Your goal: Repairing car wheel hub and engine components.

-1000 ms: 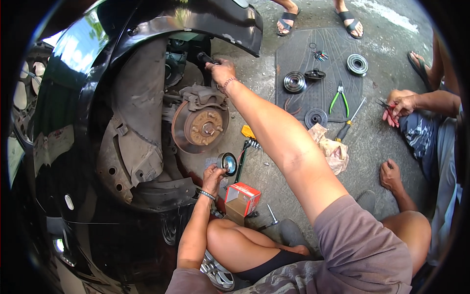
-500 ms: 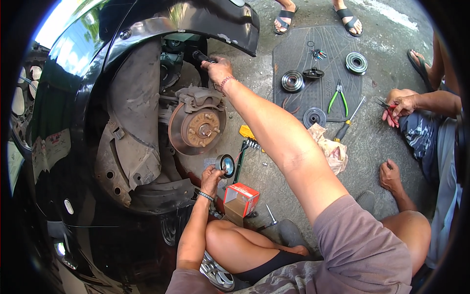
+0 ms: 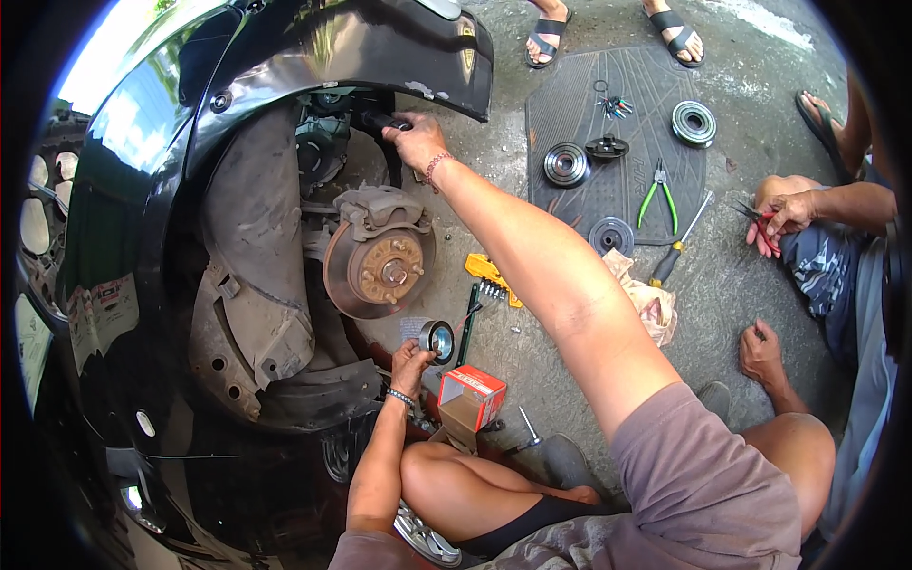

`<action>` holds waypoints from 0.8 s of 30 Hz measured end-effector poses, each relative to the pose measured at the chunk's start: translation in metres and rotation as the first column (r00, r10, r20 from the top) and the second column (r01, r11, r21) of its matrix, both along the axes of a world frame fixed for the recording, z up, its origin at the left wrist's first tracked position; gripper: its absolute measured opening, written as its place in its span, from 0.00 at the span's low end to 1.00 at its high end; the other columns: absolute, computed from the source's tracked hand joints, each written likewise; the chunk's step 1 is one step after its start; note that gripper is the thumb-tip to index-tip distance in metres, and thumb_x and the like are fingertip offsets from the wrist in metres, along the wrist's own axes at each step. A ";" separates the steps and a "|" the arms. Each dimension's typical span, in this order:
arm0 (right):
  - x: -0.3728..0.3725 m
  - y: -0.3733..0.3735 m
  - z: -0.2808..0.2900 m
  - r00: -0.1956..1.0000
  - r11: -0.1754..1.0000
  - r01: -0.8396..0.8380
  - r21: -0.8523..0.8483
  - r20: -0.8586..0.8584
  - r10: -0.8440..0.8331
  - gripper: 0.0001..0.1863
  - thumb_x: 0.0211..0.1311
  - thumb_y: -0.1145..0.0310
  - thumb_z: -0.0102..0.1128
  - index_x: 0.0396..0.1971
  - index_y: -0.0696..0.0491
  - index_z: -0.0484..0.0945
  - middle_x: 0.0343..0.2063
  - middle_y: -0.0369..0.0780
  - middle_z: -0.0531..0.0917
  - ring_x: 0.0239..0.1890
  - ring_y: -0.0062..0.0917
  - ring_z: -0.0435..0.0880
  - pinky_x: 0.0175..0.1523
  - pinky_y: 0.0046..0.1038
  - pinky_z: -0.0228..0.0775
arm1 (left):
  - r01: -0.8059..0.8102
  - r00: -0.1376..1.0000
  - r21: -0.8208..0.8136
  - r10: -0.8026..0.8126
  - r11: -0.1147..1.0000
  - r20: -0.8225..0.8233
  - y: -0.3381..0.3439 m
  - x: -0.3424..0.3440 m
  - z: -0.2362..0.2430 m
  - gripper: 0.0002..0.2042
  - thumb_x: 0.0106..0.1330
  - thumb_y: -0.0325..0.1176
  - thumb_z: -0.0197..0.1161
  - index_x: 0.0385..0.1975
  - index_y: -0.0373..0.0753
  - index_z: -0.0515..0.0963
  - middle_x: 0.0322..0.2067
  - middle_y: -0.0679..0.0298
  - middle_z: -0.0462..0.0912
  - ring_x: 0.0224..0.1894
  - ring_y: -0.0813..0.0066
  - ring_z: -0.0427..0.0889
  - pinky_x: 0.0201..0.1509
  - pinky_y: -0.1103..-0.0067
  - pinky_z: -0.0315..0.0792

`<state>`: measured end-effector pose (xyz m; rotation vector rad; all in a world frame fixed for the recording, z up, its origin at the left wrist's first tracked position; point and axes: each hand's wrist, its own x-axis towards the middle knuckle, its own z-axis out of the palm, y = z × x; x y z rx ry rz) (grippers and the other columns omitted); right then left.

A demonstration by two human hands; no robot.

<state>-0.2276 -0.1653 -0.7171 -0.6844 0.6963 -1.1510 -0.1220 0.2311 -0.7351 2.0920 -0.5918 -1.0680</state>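
My left hand is closed on a round metal ring with a dark rim, a pulley-like part held just below the brake disc. My right hand reaches into the front of the wheel well, closed around a short black cylinder that looks like a flashlight. Its far end points toward a dark pulley and housing deep inside. Below that hand stand the rusty brake disc and its caliper, with the wheel off. An opened red box sits beside my left wrist.
A black car fender overhangs my right hand. On a rubber mat lie a pulley, a bearing-like part and green-handled pliers. A yellow bit set lies nearby. To the right, another person's hand holds red-handled pliers.
My right hand has moved slightly left, taking the black cylinder further into the wheel well. The ring in my left hand has tilted a little. The whole view has shifted slightly.
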 end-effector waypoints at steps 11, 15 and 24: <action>-0.013 -0.007 0.011 0.995 0.996 -0.022 -0.090 -0.097 0.014 0.27 0.51 0.63 0.70 0.51 0.57 0.79 0.43 0.50 0.84 0.47 0.34 0.84 0.55 0.29 0.72 | 0.005 1.000 0.031 -0.005 0.999 0.009 -0.011 -0.008 -0.003 0.13 0.52 0.21 0.61 0.39 0.31 0.74 0.29 0.64 0.83 0.25 0.86 0.76 0.30 0.88 0.66; -0.011 -0.011 0.006 0.994 0.995 0.001 -0.098 -0.108 -0.012 0.27 0.51 0.62 0.70 0.51 0.58 0.79 0.41 0.50 0.85 0.44 0.31 0.85 0.53 0.27 0.73 | 0.022 1.000 0.037 -0.022 0.999 0.006 -0.013 -0.010 -0.003 0.14 0.53 0.21 0.60 0.41 0.31 0.74 0.30 0.63 0.84 0.28 0.83 0.79 0.33 0.88 0.69; -0.011 -0.010 0.011 0.994 0.995 -0.082 -0.052 -0.081 0.078 0.27 0.50 0.64 0.70 0.52 0.57 0.78 0.46 0.51 0.82 0.52 0.38 0.81 0.60 0.31 0.69 | 0.019 1.000 0.045 -0.018 0.999 -0.008 -0.014 -0.008 -0.003 0.16 0.53 0.21 0.60 0.43 0.28 0.72 0.31 0.62 0.84 0.31 0.80 0.81 0.37 0.85 0.73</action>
